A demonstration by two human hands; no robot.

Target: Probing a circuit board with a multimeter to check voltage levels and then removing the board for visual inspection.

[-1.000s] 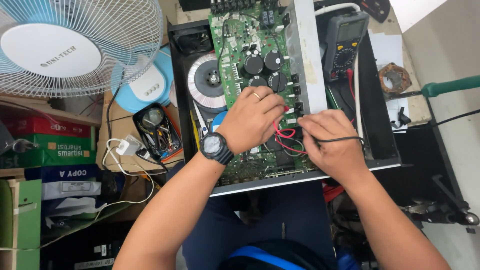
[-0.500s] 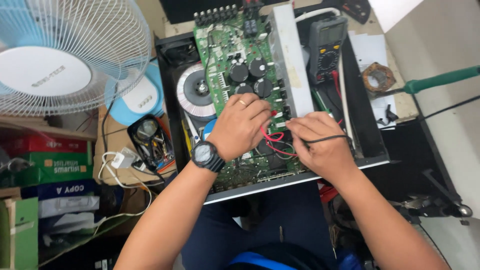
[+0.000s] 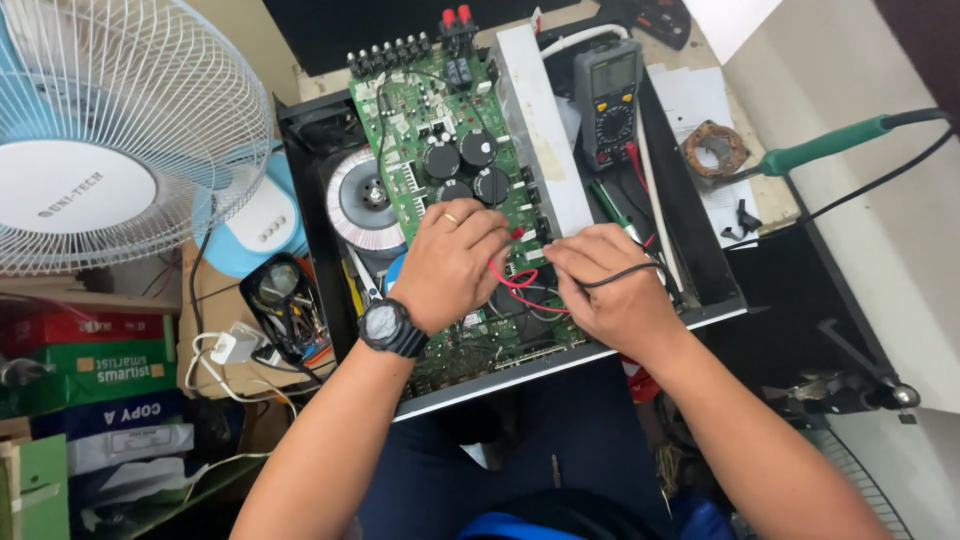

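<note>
An open black amplifier chassis (image 3: pixel 308 190) holds a green circuit board (image 3: pixel 420 115), a round toroidal transformer (image 3: pixel 362 200) and a long aluminium heat sink (image 3: pixel 535 130). My left hand (image 3: pixel 455 265), with a ring and a black wristwatch, rests on the near part of the board and pinches a red wire (image 3: pixel 508 281). My right hand (image 3: pixel 612 292) lies just right of it, fingers closed on a black wire (image 3: pixel 625 271). The fingertips of both hands nearly meet over the board. A grey multimeter (image 3: pixel 608 100) lies in the chassis right of the heat sink.
A white and blue table fan (image 3: pixel 100 140) stands at the left. A green-handled soldering iron (image 3: pixel 822 148) and a brown ring-shaped part (image 3: pixel 715 148) lie at the right. A small black case of tools (image 3: pixel 285 300), a white plug and stacked boxes (image 3: pixel 95 365) sit at the left.
The view has drifted, so the chassis sits further left and lower in the picture. Both hands stay at the same spot on the board, still holding the wires.
</note>
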